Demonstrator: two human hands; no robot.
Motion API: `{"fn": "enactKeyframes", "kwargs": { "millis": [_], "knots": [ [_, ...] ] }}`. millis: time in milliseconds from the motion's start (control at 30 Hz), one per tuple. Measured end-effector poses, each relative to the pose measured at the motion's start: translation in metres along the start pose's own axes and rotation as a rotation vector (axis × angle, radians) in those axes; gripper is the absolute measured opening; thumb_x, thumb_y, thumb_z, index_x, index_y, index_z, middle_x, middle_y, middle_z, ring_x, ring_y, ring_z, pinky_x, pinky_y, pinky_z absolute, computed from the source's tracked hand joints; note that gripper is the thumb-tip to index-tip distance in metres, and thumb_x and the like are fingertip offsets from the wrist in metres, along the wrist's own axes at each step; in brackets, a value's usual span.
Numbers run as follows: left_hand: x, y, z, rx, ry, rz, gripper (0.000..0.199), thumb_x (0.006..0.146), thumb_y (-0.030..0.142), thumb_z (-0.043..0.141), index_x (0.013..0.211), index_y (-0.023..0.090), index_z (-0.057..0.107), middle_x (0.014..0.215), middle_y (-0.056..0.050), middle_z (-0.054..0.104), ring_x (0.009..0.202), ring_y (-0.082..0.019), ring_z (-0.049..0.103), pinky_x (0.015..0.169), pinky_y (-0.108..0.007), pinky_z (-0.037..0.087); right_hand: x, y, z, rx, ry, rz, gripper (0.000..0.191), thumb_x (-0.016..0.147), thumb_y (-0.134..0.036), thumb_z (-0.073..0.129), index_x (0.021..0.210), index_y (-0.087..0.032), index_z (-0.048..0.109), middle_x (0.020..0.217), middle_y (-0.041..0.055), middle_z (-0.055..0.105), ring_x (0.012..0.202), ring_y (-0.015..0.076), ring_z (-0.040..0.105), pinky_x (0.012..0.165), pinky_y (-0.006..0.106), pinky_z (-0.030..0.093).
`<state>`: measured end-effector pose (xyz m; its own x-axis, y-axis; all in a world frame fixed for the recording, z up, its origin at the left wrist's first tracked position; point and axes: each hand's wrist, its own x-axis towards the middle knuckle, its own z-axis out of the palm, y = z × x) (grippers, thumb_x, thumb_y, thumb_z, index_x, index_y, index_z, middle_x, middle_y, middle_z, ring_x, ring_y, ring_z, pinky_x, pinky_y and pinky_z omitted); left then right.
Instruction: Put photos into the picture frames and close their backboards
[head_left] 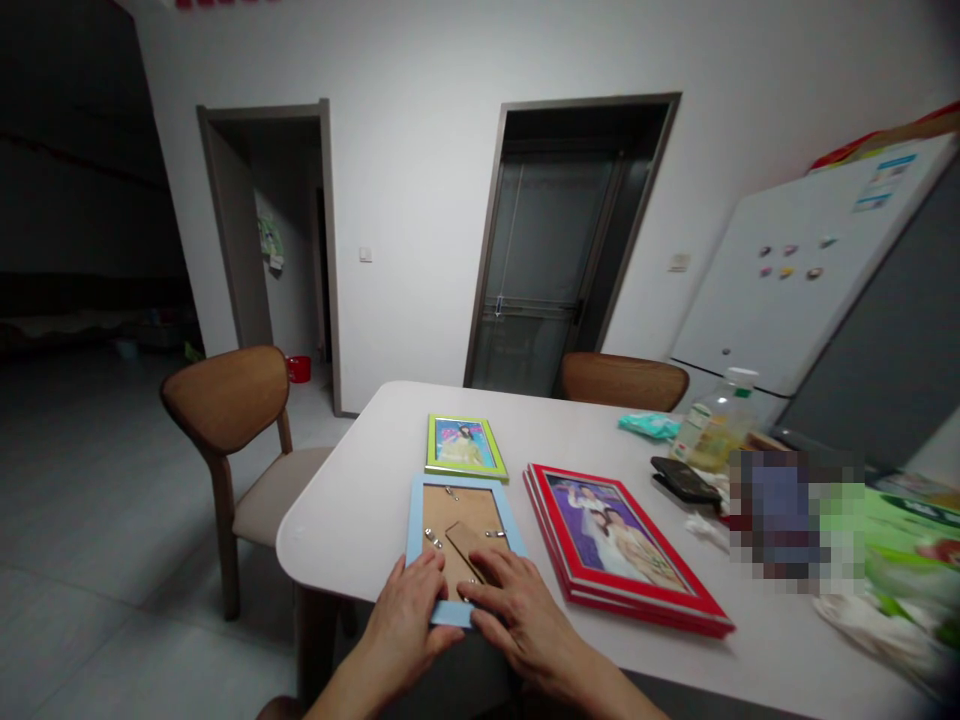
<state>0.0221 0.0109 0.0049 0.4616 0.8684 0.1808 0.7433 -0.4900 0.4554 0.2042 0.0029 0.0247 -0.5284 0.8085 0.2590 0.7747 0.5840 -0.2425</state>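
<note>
A light blue picture frame [415,512] lies face down at the table's near edge, its brown backing board [471,503] and fold-out stand [460,540] showing. Small metal clips sit along the backing's edges. My left hand [409,605] grips the frame's near left corner, fingers on top and thumb at the near edge. My right hand [521,610] is on the near right part, its index finger at the clip by the near edge and its thumb just below. Beyond lies a green picture frame [466,445], face up. To the right are stacked red picture frames [619,535].
On the white table [360,500], a black wallet-like object [685,481], an oil bottle [716,420], a teal plastic bag [649,427] and crumpled tissues stand or lie at the right. Wooden chairs [229,400] stand left and behind. A white fridge [810,260] is at the right.
</note>
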Motion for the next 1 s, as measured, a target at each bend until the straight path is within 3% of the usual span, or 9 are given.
{"fn": "enactKeyframes", "kwargs": {
  "millis": [200, 500, 800, 1000],
  "knots": [
    [0.001, 0.001, -0.002, -0.032, -0.001, -0.027, 0.039, 0.062, 0.024, 0.066, 0.097, 0.016, 0.052, 0.123, -0.011, 0.045, 0.118, -0.022, 0.034, 0.099, -0.044, 0.02, 0.001, 0.002, 0.001, 0.021, -0.005, -0.008, 0.028, 0.077, -0.035, 0.044, 0.103, -0.035, 0.054, 0.116, 0.0022, 0.045, 0.105, 0.0211, 0.036, 0.084, 0.037, 0.03],
    [0.002, 0.002, -0.003, -0.042, 0.002, -0.035, 0.031, 0.06, 0.023, 0.066, 0.087, 0.018, 0.053, 0.124, -0.01, 0.044, 0.117, -0.022, 0.034, 0.099, -0.044, 0.021, 0.024, 0.016, 0.025, 0.128, 0.096, 0.161, 0.01, 0.069, -0.029, 0.055, 0.071, -0.029, 0.066, 0.089, 0.0009, 0.054, 0.087, 0.0164, 0.045, 0.075, 0.03, 0.034],
    [0.002, 0.0, -0.003, -0.068, 0.021, -0.057, 0.042, 0.059, 0.025, 0.067, 0.097, 0.018, 0.052, 0.122, -0.009, 0.046, 0.117, -0.021, 0.035, 0.1, -0.042, 0.021, 0.011, 0.014, 0.012, 0.163, 0.063, 0.001, 0.023, 0.078, -0.032, 0.042, 0.077, -0.026, 0.064, 0.103, 0.0034, 0.051, 0.097, 0.0172, 0.043, 0.081, 0.031, 0.034],
    [0.002, 0.001, -0.004, -0.081, 0.008, -0.051, 0.044, 0.059, 0.025, 0.067, 0.1, 0.017, 0.052, 0.12, -0.01, 0.048, 0.117, -0.022, 0.034, 0.1, -0.042, 0.021, 0.024, 0.038, 0.008, -0.054, 0.186, 0.326, 0.031, 0.08, -0.028, 0.034, 0.095, -0.018, 0.059, 0.099, 0.0105, 0.052, 0.092, 0.0199, 0.045, 0.08, 0.031, 0.034]
  ]
}}
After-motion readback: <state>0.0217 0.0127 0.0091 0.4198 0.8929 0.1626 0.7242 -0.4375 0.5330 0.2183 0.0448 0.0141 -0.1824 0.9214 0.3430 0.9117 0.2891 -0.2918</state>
